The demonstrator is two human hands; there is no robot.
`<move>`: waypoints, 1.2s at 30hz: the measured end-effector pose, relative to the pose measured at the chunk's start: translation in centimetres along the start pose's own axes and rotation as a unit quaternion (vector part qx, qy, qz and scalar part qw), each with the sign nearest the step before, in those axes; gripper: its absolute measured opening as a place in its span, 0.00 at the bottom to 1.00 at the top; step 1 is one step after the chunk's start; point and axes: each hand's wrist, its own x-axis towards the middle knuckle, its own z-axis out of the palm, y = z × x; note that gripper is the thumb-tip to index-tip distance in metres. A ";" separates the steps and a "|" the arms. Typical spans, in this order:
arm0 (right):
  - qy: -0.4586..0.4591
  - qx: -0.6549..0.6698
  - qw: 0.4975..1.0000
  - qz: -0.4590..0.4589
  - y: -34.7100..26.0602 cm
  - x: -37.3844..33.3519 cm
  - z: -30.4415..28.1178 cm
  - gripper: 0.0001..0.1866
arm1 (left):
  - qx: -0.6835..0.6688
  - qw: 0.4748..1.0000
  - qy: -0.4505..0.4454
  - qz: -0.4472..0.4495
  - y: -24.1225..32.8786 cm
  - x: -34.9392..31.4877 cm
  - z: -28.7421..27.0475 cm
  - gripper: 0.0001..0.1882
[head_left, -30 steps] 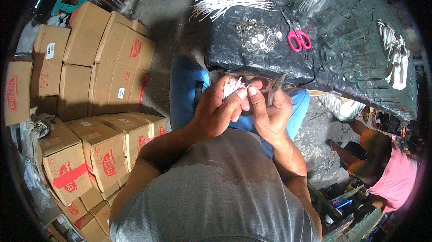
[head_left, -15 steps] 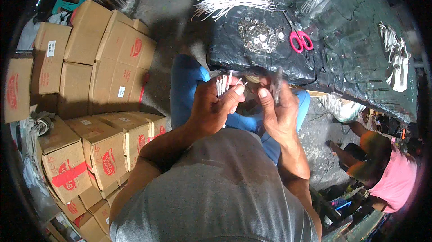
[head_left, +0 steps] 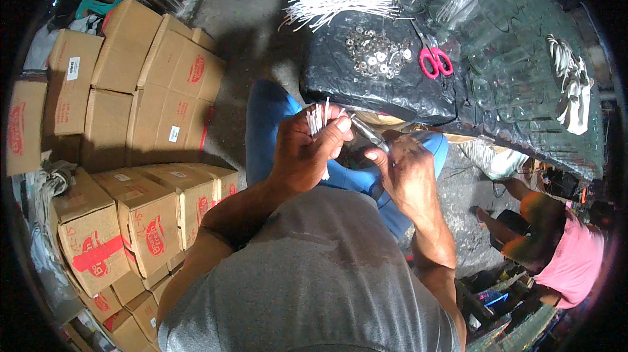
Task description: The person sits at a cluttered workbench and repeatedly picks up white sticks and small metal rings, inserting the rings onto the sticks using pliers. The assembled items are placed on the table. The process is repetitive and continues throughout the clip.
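My left hand (head_left: 304, 149) is closed around a bundle of white wicks (head_left: 318, 119), their ends sticking up past the thumb and fingers. Between thumb and forefinger, one short end points toward my other hand. In my right hand (head_left: 409, 165) lies a slim grey metal tool (head_left: 371, 135), possibly pliers; its tip meets or nearly meets that wick end. The fingers hide most of the tool. Ahead on the black-wrapped work surface (head_left: 418, 105) lie a pile of white wicks (head_left: 343, 0), a heap of small round metal discs (head_left: 374, 53) and pink-handled scissors (head_left: 435, 61).
Clear glass jars (head_left: 487, 54) crowd the table's right side, with a white cloth glove (head_left: 577, 103) beyond. Cardboard boxes (head_left: 154, 228) are stacked along my left. A person in a pink top (head_left: 572, 260) sits low at the right, near a white plastic bag (head_left: 494, 158).
My right hand has tilted the metal tool from upright to slanting left, bringing its tip to the wick end at my left fingers. My left hand has shifted slightly left.
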 end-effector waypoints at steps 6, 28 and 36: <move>0.024 0.025 0.999 -0.021 0.3 0.2 0.3 0.22 | 0.032 0.999 -0.013 -0.008 0.1 0.1 -0.4 0.06; -0.009 0.098 0.995 0.004 2.0 0.2 1.8 0.17 | 0.185 0.978 -0.089 0.027 0.4 0.3 -0.8 0.07; 0.027 0.035 0.996 0.078 2.0 1.5 -3.3 0.14 | 0.397 0.906 -0.110 0.095 2.7 -0.1 -6.0 0.07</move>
